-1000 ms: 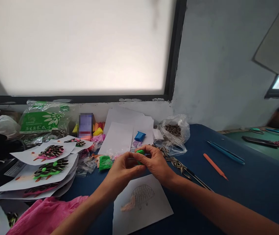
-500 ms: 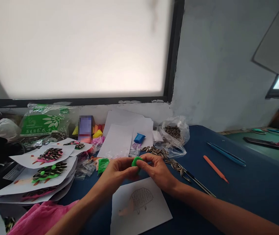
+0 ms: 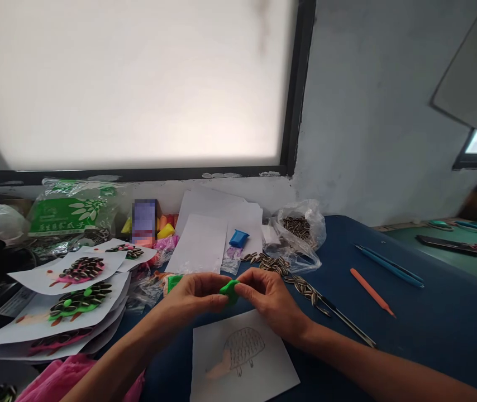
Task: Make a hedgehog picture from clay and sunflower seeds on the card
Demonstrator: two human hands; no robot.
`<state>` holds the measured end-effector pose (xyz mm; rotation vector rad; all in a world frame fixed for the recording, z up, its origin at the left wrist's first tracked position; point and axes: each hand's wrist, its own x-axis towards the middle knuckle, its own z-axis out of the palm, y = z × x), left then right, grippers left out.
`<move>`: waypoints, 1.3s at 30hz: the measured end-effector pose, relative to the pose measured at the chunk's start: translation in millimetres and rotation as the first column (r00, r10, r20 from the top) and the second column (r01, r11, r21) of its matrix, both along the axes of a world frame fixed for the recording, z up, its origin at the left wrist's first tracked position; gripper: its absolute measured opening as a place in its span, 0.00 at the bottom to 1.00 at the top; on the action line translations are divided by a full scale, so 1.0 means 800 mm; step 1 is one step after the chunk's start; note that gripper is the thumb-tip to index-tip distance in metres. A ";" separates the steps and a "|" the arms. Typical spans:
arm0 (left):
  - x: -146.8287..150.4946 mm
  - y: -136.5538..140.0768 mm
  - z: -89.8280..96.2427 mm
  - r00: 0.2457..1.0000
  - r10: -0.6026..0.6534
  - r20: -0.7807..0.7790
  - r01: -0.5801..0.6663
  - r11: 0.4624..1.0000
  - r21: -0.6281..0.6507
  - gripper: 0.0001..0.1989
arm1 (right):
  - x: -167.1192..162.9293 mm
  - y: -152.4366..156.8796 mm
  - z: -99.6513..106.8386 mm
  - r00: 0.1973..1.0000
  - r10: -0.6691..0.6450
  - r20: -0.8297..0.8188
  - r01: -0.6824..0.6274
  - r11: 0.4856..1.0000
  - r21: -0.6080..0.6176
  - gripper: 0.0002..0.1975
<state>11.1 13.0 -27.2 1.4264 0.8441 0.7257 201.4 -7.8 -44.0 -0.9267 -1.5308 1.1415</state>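
Note:
A small lump of bright green modelling clay [image 3: 230,289] is pinched between both hands, above the far edge of a white sheet. My left hand [image 3: 202,293] grips its left side with thumb and fingers. On its right side, the thumb and fingertips of my right hand [image 3: 266,290] are closed. The white sheet [image 3: 280,379] below bears a pencil drawing of a hedgehog [image 3: 244,349], whose head is covered in a thin peach colour. Just behind my left hand lies a green clay packet [image 3: 173,282], partly hidden.
Sunflower seeds [image 3: 270,262] lie loose beside a plastic bag of seeds [image 3: 299,226]. Tweezers [image 3: 347,321], an orange tool [image 3: 372,292] and a blue tool [image 3: 389,265] are on the right. Finished seed hedgehogs on paper [image 3: 81,271] are stacked left, above pink cloth [image 3: 60,379]. A blue packet [image 3: 238,238] rests on blank sheets [image 3: 199,243].
The green clay has gone from a rounded lump to a flatter, stretched shape between my fingers. Both hands have shifted slightly down, and the view has moved a little.

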 end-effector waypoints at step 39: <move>0.005 -0.006 0.020 0.997 0.031 -0.071 -0.028 0.999 0.038 0.09 | 0.011 -0.003 0.036 0.996 0.061 0.065 -0.057 0.996 -0.072 0.11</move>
